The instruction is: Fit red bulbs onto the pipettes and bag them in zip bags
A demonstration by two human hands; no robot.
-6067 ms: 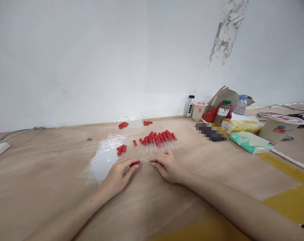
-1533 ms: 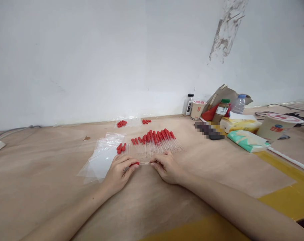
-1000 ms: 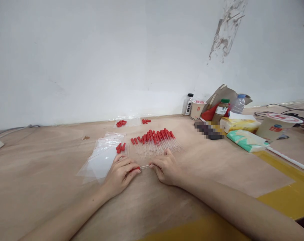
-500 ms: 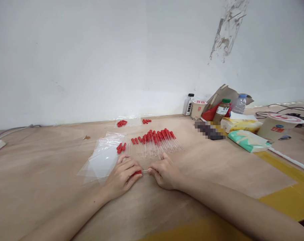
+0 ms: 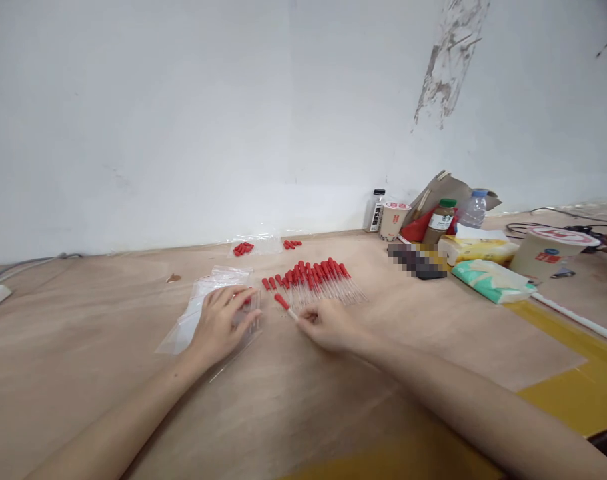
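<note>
Head view: right hand [image 5: 328,325] pinches a red-bulbed dropper [image 5: 282,301] by its clear tube, at the front-left of the dropper row [image 5: 316,273]. Left hand [image 5: 222,321], thumb and fingers parted, is left of the row, over loose red bulbs [image 5: 248,300] and clear tubes [image 5: 257,308]; contact partly hidden, uncertain. Plastic bags [image 5: 184,325] lie farther left of the row, spare bulbs [image 5: 243,249] behind it.

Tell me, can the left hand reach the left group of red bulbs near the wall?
Likely yes, stretching forward: nothing tall stands between the left hand and those red bulbs, mainly flat plastic bags.
</note>
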